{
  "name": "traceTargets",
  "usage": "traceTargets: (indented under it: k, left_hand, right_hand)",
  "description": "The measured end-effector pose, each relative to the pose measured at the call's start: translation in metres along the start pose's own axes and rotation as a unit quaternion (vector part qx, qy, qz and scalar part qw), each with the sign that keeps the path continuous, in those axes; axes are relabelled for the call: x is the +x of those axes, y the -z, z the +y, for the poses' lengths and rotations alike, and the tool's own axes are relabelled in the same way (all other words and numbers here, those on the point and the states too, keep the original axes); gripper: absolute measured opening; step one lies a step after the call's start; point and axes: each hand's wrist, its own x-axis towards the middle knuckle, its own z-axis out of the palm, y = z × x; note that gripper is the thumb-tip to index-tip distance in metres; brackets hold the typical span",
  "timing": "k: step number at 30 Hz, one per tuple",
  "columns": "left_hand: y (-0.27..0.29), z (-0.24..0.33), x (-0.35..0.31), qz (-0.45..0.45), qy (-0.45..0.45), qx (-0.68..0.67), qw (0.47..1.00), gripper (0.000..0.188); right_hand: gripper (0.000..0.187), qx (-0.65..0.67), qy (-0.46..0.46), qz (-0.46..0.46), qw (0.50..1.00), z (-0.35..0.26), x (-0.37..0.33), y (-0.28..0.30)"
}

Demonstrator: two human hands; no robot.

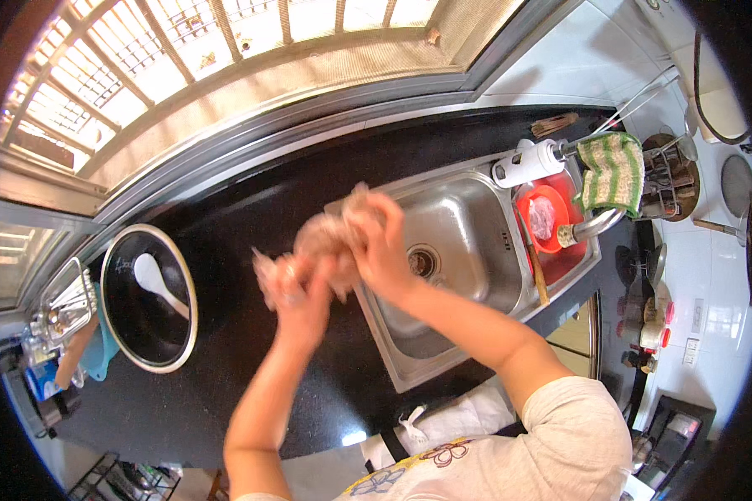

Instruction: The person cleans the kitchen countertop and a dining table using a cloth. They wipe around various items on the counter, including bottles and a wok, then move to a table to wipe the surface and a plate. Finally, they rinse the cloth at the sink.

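Observation:
Both my hands grip a crumpled, pale pinkish-brown bundle (pixel 319 236) above the black counter, by the left rim of the sink (pixel 468 225). It looks like a thin bag or cloth, but motion blur hides its exact kind. My left hand (pixel 297 294) is closed on its lower left side. At its upper right, my right hand (pixel 381 250) is closed round another part, beside the steel basin. Loose ends of the bundle stick out past the fingers of both hands.
A large black bowl (pixel 142 334) holding a white spoon (pixel 150 274) stands left. Right of the basin are a red tub (pixel 578 265), a small orange-red bowl (pixel 524 203), a wooden stick (pixel 536 265) and a tap (pixel 600 226) draped with a green-striped cloth (pixel 610 171). A window frame (pixel 309 111) runs behind.

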Motion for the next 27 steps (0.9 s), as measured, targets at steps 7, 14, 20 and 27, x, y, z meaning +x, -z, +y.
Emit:
traceTargets:
  k: [7, 14, 20, 27]
  left_hand:
    - [-0.046, -0.078, 0.156, 0.053, -0.158, 0.233, 0.958, 0.04]
    - [-0.132, -0.017, 0.202, 0.051, -0.296, 0.168, 0.939, 0.036]
    - [-0.204, 0.057, 0.233, 0.035, -0.329, 0.092, 0.939, 0.038]
    - [-0.314, 0.079, 0.222, -0.069, -0.353, 0.002, 0.933, 0.046]
  right_hand:
    - [0.031, -0.189, 0.231, 0.092, 0.95, 0.104, 0.114, -0.069]
    - [0.018, -0.269, 0.159, 0.139, 0.94, 0.196, 0.119, 0.022]
    - [0.017, -0.328, -0.009, 0.248, 0.912, 0.237, 0.126, 0.084]
    - [0.058, -0.445, -0.236, 0.228, 0.833, 0.355, 0.098, 0.112]
